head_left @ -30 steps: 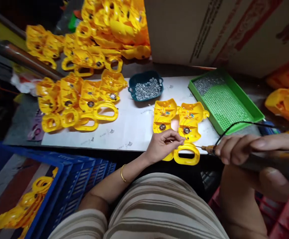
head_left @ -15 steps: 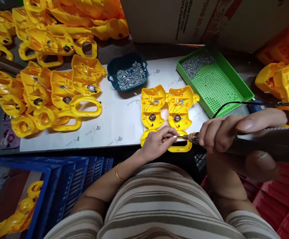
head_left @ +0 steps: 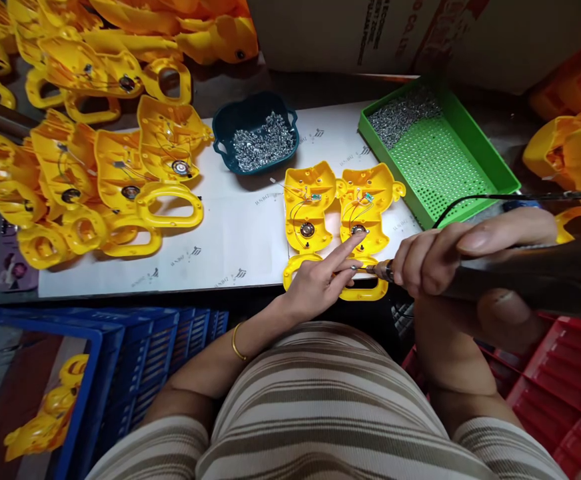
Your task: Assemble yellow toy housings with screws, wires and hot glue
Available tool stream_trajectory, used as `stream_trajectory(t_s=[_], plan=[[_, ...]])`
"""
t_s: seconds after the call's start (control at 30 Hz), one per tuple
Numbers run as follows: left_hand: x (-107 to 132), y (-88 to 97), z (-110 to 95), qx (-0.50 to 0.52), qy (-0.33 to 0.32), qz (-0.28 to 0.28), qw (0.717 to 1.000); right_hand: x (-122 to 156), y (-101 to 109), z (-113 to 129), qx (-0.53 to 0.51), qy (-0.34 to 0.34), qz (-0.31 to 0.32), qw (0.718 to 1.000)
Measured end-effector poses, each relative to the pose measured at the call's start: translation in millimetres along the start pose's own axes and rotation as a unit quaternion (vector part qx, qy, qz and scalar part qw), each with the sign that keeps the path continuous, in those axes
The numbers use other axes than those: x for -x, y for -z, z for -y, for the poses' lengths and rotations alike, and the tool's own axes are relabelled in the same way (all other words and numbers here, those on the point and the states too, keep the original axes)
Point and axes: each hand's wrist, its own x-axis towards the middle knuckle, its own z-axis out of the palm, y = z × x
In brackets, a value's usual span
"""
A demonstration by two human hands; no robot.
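Note:
Two open yellow plastic shells lie side by side on the white sheet, the left shell [head_left: 308,207] and the right shell [head_left: 370,200], each with wires and a round speaker inside. My left hand [head_left: 320,283] rests on their lower handles, index finger stretched toward the right shell's speaker, thumb and another finger pinching a small screw [head_left: 353,267]. My right hand [head_left: 435,260] grips a dark corded electric screwdriver [head_left: 520,273]. Its tip touches the screw at my left fingertips.
A teal bowl [head_left: 225,120] and a green tray [head_left: 470,147] hold screws behind the shells. Several yellow shells [head_left: 110,167] are piled at the left, with more shells [head_left: 575,160] at the right. A cardboard box [head_left: 420,33] stands behind; a blue crate [head_left: 120,360] and red crate [head_left: 560,387] flank my lap.
My view tilted down and shifted. The screwdriver tip came in to meet my left fingertips, and my left index finger has stretched out toward the right shell's speaker.

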Motion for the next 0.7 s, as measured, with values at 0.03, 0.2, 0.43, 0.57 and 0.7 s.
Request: stream_trajectory(t_s=[0.03,0.2,0.43,0.57,0.7], plan=[[-0.2,0.3,0.2,-0.008,-0.006,-0.002,1.0,0.3,-0.4,0.4,0.002,-0.003,-0.007,1.0],[-0.8,2.3,0.1,-0.036,-0.022,0.015,0.999,1.4,-4.9,2.8,-0.008,-0.008,-0.017,1.0],[-0.1,1.9,1.8,-0.036,-0.039,0.032,0.998,-5.2,13.4,-10.2,-0.038,0.033,0.084,0.995],[-0.1,2.2,2.2,-0.053,-0.042,0.027,0.997,-5.7,19.2,-17.6,-0.045,0.055,0.09,0.993],[-0.7,3.4,1.0,-0.062,-0.032,0.041,0.997,-3.3,9.9,-17.8,-0.042,0.074,0.059,0.995]])
